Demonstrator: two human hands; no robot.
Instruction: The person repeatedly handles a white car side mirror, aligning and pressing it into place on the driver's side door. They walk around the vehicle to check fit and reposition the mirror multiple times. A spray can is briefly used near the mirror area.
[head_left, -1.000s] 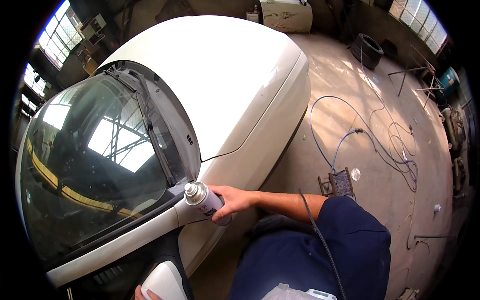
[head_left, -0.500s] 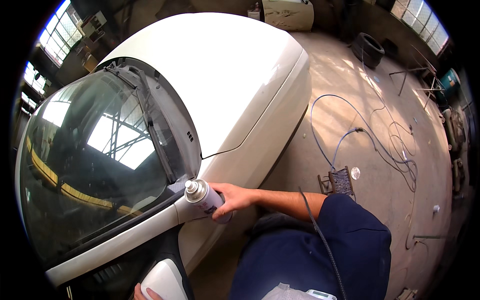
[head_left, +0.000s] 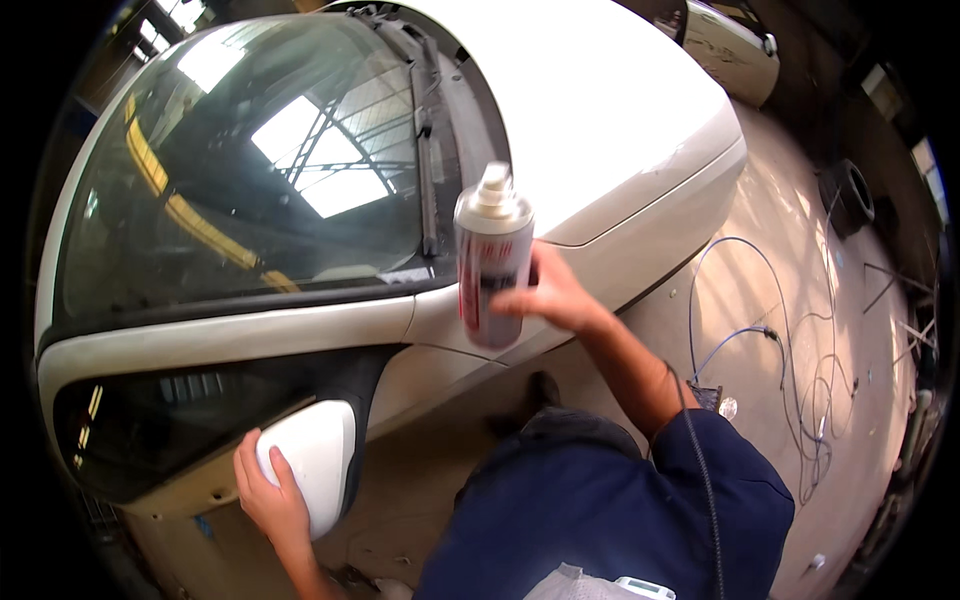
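The left hand (head_left: 268, 500) is gripping the white mirror (head_left: 310, 470) at the lower left, fingers wrapped over its outer edge and palm cupping it from below. Just above this hand the dark side window (head_left: 150, 430) is running along the door, and above that the white pillar (head_left: 230, 335) is slanting toward the right. Further up, the windshield (head_left: 250, 180) is reflecting roof lights, with a wiper (head_left: 425, 130) lying along its right border.

To the right, the right hand (head_left: 550, 295) is closed around a spray can (head_left: 492, 265), holding it by the lower body from the right side. The can's long axis is standing nearly upright, with its white nozzle (head_left: 493, 190) on top, above the fingers. The can is hanging in front of the windshield's lower corner, where the pillar meets the hood (head_left: 600, 110); whether it is touching the car cannot be told. The mirror lies well down and to the left of the can, so the left hand is the nearer one to it. Blue hose (head_left: 730, 330) is looping on the floor (head_left: 800, 300) beyond the right forearm.
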